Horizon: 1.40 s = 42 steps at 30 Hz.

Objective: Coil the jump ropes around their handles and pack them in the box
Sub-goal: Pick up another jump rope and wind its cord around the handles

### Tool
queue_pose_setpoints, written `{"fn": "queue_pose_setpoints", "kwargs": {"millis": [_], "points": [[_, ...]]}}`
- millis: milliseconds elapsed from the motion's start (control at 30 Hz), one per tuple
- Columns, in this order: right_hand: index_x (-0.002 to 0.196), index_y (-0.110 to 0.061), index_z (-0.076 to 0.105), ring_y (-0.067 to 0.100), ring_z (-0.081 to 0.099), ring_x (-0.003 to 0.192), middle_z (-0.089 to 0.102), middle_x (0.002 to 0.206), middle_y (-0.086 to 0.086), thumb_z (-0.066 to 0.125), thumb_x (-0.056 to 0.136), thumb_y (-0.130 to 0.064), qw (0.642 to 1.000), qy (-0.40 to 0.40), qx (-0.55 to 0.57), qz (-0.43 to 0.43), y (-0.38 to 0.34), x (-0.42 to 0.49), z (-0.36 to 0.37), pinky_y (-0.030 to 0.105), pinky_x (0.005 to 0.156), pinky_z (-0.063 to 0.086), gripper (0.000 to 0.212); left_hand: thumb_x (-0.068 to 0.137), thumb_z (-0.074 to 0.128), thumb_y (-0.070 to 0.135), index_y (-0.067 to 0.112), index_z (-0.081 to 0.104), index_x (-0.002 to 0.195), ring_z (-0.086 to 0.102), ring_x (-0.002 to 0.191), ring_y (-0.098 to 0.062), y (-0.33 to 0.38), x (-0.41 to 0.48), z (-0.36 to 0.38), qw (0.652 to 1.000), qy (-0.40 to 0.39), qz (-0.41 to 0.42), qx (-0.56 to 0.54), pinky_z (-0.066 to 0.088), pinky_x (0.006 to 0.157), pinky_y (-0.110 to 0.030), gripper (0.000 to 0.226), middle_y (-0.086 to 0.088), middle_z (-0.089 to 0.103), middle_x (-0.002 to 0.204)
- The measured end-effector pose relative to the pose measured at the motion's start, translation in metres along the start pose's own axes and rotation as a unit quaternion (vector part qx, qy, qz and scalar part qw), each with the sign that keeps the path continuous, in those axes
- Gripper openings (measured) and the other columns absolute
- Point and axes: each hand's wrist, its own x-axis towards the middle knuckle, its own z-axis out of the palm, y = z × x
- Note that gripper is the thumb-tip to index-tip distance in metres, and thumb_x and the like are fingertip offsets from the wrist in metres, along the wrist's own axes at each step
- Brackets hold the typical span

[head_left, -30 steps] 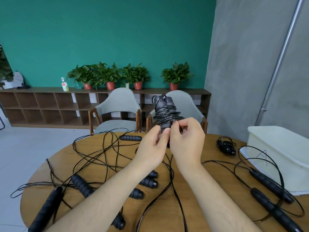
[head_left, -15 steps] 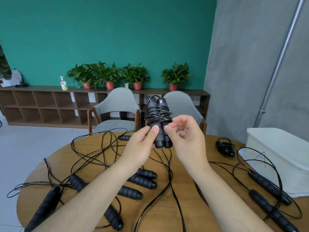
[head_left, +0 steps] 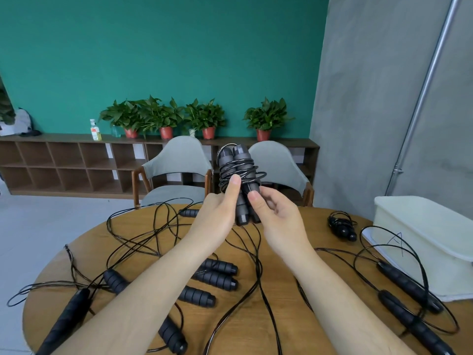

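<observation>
I hold a coiled black jump rope (head_left: 238, 170) upright above the round wooden table (head_left: 256, 329), its two handles side by side with cord wound round their upper part. My left hand (head_left: 217, 216) grips the handles, thumb pressed on the coil. My right hand (head_left: 276, 216) touches the handles from the right with thumb and curled fingers. A second coiled rope (head_left: 343, 226) lies at the table's right. The white box (head_left: 425, 242) stands at the far right. Loose ropes with black handles (head_left: 217, 272) lie spread over the table.
Two more long black handles (head_left: 409, 285) with looped cord lie in front of the box. Tangled cords (head_left: 143, 237) cover the table's left half. Two grey chairs (head_left: 176, 172) stand behind the table, then a low shelf with potted plants.
The coiled rope has risen slightly and my left thumb has slid up onto the coil. My right hand has dropped a little down the handles.
</observation>
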Motion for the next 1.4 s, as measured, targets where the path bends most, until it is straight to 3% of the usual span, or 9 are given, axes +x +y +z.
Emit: {"fn": "queue_pose_setpoints", "kwargs": {"millis": [67, 200, 333, 433, 667, 867, 1033, 1267, 1400], "points": [[0.120, -0.014, 0.068, 0.004, 0.070, 0.094, 0.076, 0.103, -0.002, 0.059, 0.100, -0.028, 1.000, 0.022, 0.011, -0.001, -0.001, 0.000, -0.001, 0.017, 0.079, 0.054, 0.026, 0.089, 0.036, 0.073, 0.009, 0.063, 0.084, 0.068, 0.066, -0.010, -0.003, 0.006, 0.000, 1.000, 0.028, 0.005, 0.014, 0.055, 0.065, -0.022, 0.070, -0.018, 0.073, 0.086], [0.122, -0.014, 0.062, 0.000, 0.070, 0.093, 0.074, 0.105, -0.001, 0.060, 0.099, -0.025, 0.998, 0.035, 0.045, 0.033, 0.004, -0.003, 0.000, 0.013, 0.074, 0.053, 0.026, 0.085, 0.065, 0.066, 0.020, 0.053, 0.126, 0.072, 0.100, -0.016, -0.019, 0.014, 0.008, 0.985, 0.016, -0.029, -0.167, 0.061, 0.087, -0.041, 0.062, -0.004, 0.072, 0.113], [0.121, -0.016, 0.061, 0.005, 0.072, 0.095, 0.076, 0.104, -0.003, 0.060, 0.099, -0.033, 0.998, 0.029, 0.018, 0.048, 0.018, -0.008, -0.003, 0.022, 0.081, 0.055, 0.028, 0.085, 0.066, 0.061, 0.030, 0.062, 0.123, 0.070, 0.107, -0.014, -0.035, 0.013, 0.018, 0.986, 0.007, -0.015, -0.165, 0.056, 0.096, -0.047, 0.049, 0.005, 0.074, 0.113], [0.128, -0.023, 0.055, 0.003, 0.070, 0.097, 0.076, 0.103, -0.007, 0.061, 0.095, -0.047, 0.996, 0.022, -0.048, 0.069, 0.029, -0.008, -0.009, 0.029, 0.090, 0.055, 0.041, 0.091, 0.069, 0.050, 0.019, 0.062, 0.124, 0.073, 0.101, -0.015, -0.043, 0.008, 0.021, 0.978, 0.014, -0.043, -0.202, 0.060, 0.090, -0.044, 0.046, -0.005, 0.074, 0.114], [0.119, -0.023, 0.051, -0.009, 0.065, 0.074, 0.070, 0.100, -0.006, 0.072, 0.089, -0.044, 0.985, 0.086, -0.109, 0.105, 0.033, -0.015, -0.023, 0.006, 0.061, 0.045, 0.042, 0.099, 0.062, 0.031, 0.008, 0.067, 0.125, 0.069, 0.114, -0.025, -0.054, 0.007, 0.041, 0.961, -0.040, -0.058, -0.267, 0.050, 0.106, -0.050, 0.035, -0.009, 0.074, 0.119], [0.107, -0.024, 0.069, 0.004, 0.066, 0.099, 0.069, 0.101, -0.015, 0.069, 0.095, -0.027, 0.984, 0.114, -0.132, -0.043, 0.034, -0.028, -0.037, 0.025, 0.080, 0.057, 0.012, 0.103, 0.054, 0.021, 0.002, 0.061, 0.132, 0.065, 0.121, -0.027, -0.047, 0.010, 0.047, 0.942, -0.085, -0.041, -0.323, 0.054, 0.095, -0.037, 0.035, -0.013, 0.070, 0.127], [0.107, -0.017, 0.074, 0.008, 0.061, 0.105, 0.064, 0.105, -0.010, 0.070, 0.094, -0.022, 0.955, 0.120, -0.225, -0.151, 0.036, -0.028, -0.042, 0.028, 0.085, 0.054, 0.014, 0.094, 0.056, 0.014, 0.002, 0.059, 0.132, 0.062, 0.125, -0.034, -0.033, 0.009, 0.043, 0.871, -0.131, -0.078, -0.467, 0.047, 0.107, -0.045, 0.039, -0.021, 0.066, 0.130], [0.098, -0.010, 0.071, 0.005, 0.058, 0.090, 0.060, 0.095, -0.005, 0.070, 0.094, -0.018, 0.930, 0.108, -0.291, -0.196, 0.027, -0.029, -0.043, 0.023, 0.077, 0.050, 0.009, 0.101, 0.055, 0.021, 0.008, 0.068, 0.122, 0.066, 0.119, -0.030, -0.027, 0.007, 0.036, 0.911, -0.146, -0.043, -0.382, 0.048, 0.101, -0.046, 0.028, -0.017, 0.070, 0.125], [0.099, -0.017, 0.069, 0.005, 0.055, 0.094, 0.059, 0.098, -0.012, 0.067, 0.096, -0.024, 0.916, 0.116, -0.333, -0.192, 0.020, -0.030, -0.041, 0.019, 0.076, 0.048, 0.007, 0.107, 0.045, 0.034, 0.015, 0.055, 0.140, 0.061, 0.127, -0.025, -0.020, 0.005, 0.032, 0.901, -0.163, -0.049, -0.399, 0.048, 0.104, -0.045, 0.040, -0.011, 0.065, 0.135]]}}
